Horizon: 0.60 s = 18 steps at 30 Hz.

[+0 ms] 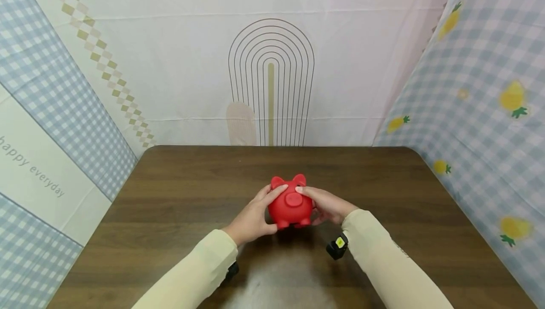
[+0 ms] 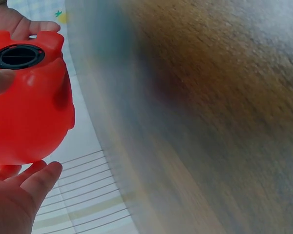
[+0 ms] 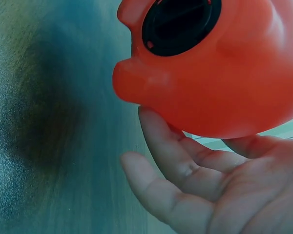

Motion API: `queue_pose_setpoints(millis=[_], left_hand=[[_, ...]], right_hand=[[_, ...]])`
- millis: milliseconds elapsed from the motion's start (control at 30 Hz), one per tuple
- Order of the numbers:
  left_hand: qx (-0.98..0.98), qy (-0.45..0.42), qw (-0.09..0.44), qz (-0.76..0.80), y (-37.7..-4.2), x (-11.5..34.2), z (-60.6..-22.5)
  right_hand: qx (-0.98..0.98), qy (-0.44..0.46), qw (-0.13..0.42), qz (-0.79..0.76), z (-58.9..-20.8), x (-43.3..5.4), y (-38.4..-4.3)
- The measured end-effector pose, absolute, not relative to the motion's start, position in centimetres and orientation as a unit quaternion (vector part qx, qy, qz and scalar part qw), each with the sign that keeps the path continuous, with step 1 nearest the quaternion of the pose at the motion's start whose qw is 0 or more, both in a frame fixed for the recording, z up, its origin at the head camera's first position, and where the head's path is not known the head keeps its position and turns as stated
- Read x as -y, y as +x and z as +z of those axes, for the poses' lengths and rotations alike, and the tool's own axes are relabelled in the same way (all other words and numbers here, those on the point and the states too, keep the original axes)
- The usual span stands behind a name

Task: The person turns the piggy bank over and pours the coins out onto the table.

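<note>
A red piggy bank point(image 1: 291, 210) faces me over the middle of the table, held between both hands. My left hand point(image 1: 252, 216) grips its left side, with fingers up by the ear and the thumb down near a front foot. Across from it, my right hand point(image 1: 329, 205) holds the other side, its index finger reaching over the face beside the snout. From below, the left wrist view shows the black plug point(image 2: 18, 56) in the belly and my left thumb point(image 2: 0, 81) close to it. In the right wrist view, fingers point(image 3: 158, 136) support the pig's side near a foot.
The brown wooden table point(image 1: 179, 181) spreads out around the hands. Behind it hangs a pale patterned cloth point(image 1: 183, 77), with checked cloth point(image 1: 481, 134) along the right side and more on the left. A small black device point(image 1: 336, 248) sits at the right wrist.
</note>
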<state>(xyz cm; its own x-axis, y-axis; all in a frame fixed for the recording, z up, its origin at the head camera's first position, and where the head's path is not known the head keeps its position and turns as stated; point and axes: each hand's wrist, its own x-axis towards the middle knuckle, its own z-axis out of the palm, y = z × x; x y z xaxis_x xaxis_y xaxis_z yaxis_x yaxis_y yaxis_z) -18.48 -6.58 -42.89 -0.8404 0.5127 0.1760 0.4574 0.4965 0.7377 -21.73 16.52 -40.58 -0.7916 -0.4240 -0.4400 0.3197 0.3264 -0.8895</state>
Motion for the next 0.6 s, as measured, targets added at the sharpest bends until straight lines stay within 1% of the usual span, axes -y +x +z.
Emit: queue_pose_setpoints(millis=[367, 600], left_hand=[[-0.845, 0.277, 0.038, 0.456, -18.38, 6.58, -42.75], [-0.822, 0.262, 0.064, 0.502, -18.28, 6.48, -42.58]], right_hand=[[-0.758, -0.030, 0.324, -0.566, -40.27, -16.74, -21.36], [-0.759, -0.030, 0.326, -0.562, -40.05, -16.64, -21.09]])
